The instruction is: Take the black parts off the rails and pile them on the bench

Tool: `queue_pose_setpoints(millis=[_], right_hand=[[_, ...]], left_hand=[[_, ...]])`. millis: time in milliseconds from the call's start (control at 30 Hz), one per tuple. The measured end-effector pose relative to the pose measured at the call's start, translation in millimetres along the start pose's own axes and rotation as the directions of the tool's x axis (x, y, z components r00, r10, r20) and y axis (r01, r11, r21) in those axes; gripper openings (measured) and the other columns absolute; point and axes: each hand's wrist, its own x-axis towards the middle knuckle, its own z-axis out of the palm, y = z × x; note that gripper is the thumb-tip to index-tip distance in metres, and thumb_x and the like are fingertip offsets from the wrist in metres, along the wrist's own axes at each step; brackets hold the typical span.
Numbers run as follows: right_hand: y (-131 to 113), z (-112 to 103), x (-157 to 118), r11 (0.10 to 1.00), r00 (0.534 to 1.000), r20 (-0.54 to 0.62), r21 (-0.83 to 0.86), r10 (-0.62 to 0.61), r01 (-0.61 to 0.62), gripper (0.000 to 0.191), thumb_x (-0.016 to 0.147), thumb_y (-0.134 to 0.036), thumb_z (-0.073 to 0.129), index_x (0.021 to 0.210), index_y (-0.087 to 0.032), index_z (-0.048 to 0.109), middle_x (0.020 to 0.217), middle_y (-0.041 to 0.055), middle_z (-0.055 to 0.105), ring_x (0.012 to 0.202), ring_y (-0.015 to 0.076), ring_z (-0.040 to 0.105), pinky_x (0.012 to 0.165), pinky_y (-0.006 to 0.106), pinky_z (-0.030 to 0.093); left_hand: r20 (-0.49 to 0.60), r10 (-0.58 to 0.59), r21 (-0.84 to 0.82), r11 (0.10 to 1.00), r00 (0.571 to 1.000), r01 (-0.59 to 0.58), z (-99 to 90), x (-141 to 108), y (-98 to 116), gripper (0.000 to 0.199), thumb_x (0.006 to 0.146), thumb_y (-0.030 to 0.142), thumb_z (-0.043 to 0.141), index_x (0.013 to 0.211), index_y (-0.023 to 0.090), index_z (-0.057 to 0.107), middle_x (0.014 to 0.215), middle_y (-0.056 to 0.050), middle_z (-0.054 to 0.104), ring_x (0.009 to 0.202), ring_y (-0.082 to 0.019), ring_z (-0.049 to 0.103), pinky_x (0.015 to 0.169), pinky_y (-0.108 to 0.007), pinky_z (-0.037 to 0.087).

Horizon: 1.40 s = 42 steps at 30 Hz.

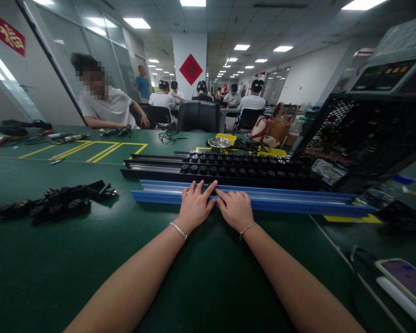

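A long blue channel rail (pixel 298 203) lies across the green table. My left hand (pixel 195 206) rests on its middle, fingers spread over the far edge, a small dark part partly visible by the fingertips. Close beside it, my right hand (pixel 236 209) touches the rail with its index finger and thumb stretched toward the left hand. Whether either hand pinches the small part cannot be made out. Behind the blue rail are black rails (pixel 152 173) filled with rows of small black parts (pixel 242 171).
Black part strips (pixel 62 199) lie at the left. An open black computer case (pixel 374 125) stands at the right, near a phone (pixel 407 277). A metal dish (pixel 219 142) and cables (pixel 171 135) lie farther back. A person in white (pixel 107 108) sits across the table.
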Motion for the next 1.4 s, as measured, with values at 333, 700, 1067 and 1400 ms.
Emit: queue_pose_setpoints(millis=[333, 700, 1067, 1400], right_hand=[[2, -1, 2, 0.998, 0.998, 0.056, -0.056, -0.028, 0.031, 0.038, 0.083, -0.033, 0.05, 0.12, -0.031, 0.057, 0.093, 0.0055, 0.064, 0.093, 0.023, 0.052, 0.094, 0.042, 0.028], [0, 14, -2, 0.997, 0.996, -0.055, -0.037, -0.069, 0.067, 0.039, 0.08, -0.03, 0.051, 0.118, -0.019, 0.055, 0.141, 0.0107, 0.044, 0.131, 0.0284, 0.031, 0.107, 0.053, 0.015], [1, 11, -1, 0.995, 0.995, -0.038, -0.036, -0.089, 0.088, 0.032, 0.082, -0.035, 0.051, 0.108, -0.018, 0.058, 0.141, 0.0116, 0.044, 0.13, 0.0294, 0.035, 0.105, 0.052, 0.021], [4, 11, 0, 0.995, 0.994, -0.041, -0.037, -0.097, 0.096, 0.03, 0.085, -0.035, 0.047, 0.106, -0.018, 0.059, 0.14, 0.0103, 0.045, 0.129, 0.0286, 0.037, 0.105, 0.05, 0.023]], left_hand=[[0.031, 0.071, 0.045, 0.996, 0.997, -0.072, 2.6, -3, 0, 0.058, 0.083, 0.039, 0.054, 0.137, 0.042, 0.035, 0.142, -0.009, 0.041, 0.131, -0.035, 0.033, 0.1, -0.051, 0.031], [0.034, 0.06, 0.06, 0.996, 0.998, -0.062, 2.1, -4, 2, 0.056, 0.08, 0.033, 0.056, 0.134, 0.036, 0.042, 0.142, -0.01, 0.041, 0.131, -0.034, 0.032, 0.103, -0.05, 0.029], [0.015, 0.058, 0.075, 0.995, 0.998, -0.059, 3.5, -5, 3, 0.049, 0.082, 0.036, 0.054, 0.13, 0.032, 0.047, 0.141, -0.012, 0.042, 0.131, -0.034, 0.034, 0.103, -0.048, 0.03], [0.01, 0.032, 0.082, 0.996, 0.999, -0.032, -1.5, -6, 2, 0.048, 0.089, 0.054, 0.031, 0.128, 0.033, 0.05, 0.139, -0.01, 0.045, 0.129, -0.03, 0.037, 0.103, -0.05, 0.03]])
